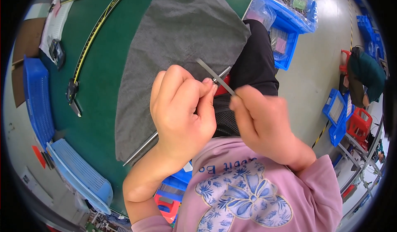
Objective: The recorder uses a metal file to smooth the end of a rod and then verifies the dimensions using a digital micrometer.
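My left hand (182,108) and my right hand (260,122) meet close in front of me, above my lap. Both pinch a thin flat grey metal strip (209,68) that sticks up and to the left from between my fingertips. A small metal piece sits where my left fingertips touch the strip; its shape is hard to make out. Behind the hands a long thin metal rod (142,147) runs diagonally along the table edge. A grey cloth (173,37) lies spread on the green table (103,108) just beyond my hands.
A long caliper (89,46) lies on the table to the left, with papers and a small device (57,52) farther left. Blue plastic baskets (39,99) stand at the left edge. Blue bins of metal parts (289,8) sit at the top right. Another person (366,77) crouches at the far right.
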A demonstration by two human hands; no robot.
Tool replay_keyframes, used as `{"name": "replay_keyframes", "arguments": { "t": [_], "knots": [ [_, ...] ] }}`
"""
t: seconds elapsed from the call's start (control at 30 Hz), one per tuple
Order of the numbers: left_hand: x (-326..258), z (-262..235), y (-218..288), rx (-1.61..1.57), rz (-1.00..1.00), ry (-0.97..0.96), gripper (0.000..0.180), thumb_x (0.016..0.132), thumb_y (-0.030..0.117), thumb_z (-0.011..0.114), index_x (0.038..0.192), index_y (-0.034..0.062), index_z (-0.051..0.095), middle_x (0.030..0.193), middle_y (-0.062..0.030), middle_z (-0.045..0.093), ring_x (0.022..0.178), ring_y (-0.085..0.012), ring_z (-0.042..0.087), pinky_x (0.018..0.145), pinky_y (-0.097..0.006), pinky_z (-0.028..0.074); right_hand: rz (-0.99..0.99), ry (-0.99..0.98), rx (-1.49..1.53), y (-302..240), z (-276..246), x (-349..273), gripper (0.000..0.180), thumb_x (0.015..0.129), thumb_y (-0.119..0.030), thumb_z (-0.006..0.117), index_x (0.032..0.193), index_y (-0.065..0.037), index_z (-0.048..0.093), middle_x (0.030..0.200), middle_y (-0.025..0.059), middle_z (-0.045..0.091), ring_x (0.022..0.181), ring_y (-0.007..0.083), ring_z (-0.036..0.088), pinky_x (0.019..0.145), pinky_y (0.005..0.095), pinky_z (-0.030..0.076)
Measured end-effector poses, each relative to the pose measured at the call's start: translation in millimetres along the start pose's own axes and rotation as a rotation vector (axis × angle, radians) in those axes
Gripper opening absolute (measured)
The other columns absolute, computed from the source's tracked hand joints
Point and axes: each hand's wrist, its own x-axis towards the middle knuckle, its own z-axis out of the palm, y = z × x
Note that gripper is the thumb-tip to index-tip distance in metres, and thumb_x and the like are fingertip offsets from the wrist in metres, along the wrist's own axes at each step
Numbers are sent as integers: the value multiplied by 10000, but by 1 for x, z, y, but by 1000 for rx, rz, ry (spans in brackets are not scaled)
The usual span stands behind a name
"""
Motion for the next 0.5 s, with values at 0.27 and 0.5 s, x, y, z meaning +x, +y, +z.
{"name": "replay_keyframes", "arguments": {
  "t": [0.27,0.5],
  "knots": [
    [0,-1,-1,-1,-3,-19,184,674,-82,705,695,28,559,683,-63,472,613,-237,447,523,-345,346,-143,196,-3,9,22,5,162,847,-128,612,750,-73,495,506,101,511,435,297,540,394,390,381],
    [2,-2,0,14,-4,-24,187,670,-83,705,702,28,559,685,-70,470,614,-242,450,524,-346,347,-199,251,38,15,29,13,119,828,-97,626,758,-74,531,496,81,503,420,267,541,386,369,373]
  ]
}}
